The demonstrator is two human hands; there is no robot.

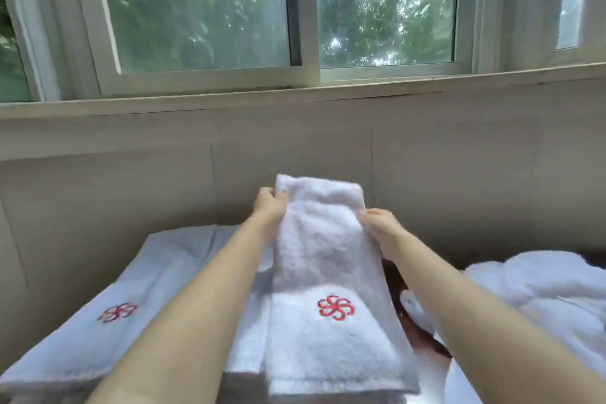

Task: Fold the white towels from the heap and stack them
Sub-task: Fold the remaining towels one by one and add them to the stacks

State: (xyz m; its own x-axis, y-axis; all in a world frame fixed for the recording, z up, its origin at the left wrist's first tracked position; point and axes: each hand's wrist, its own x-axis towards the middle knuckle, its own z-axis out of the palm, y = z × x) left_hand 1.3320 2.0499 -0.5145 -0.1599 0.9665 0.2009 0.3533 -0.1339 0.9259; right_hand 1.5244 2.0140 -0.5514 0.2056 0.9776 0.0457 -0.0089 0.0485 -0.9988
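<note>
I hold a white towel [323, 259] folded into a long narrow strip, lifted in front of me, with a red flower emblem near its lower end. My left hand [269, 205] grips its upper left edge. My right hand [380, 226] grips the upper right edge, thumb on the front. The strip's lower end hangs down toward me. A folded white towel [108, 302] with the same red emblem lies flat on the left. A loose heap of white towels [537, 292] lies on the right.
A beige panelled wall [459, 174] rises just behind the towels, with a window sill and sliding windows [203, 10] above it. A dark surface [423, 338] shows between the held towel and the heap.
</note>
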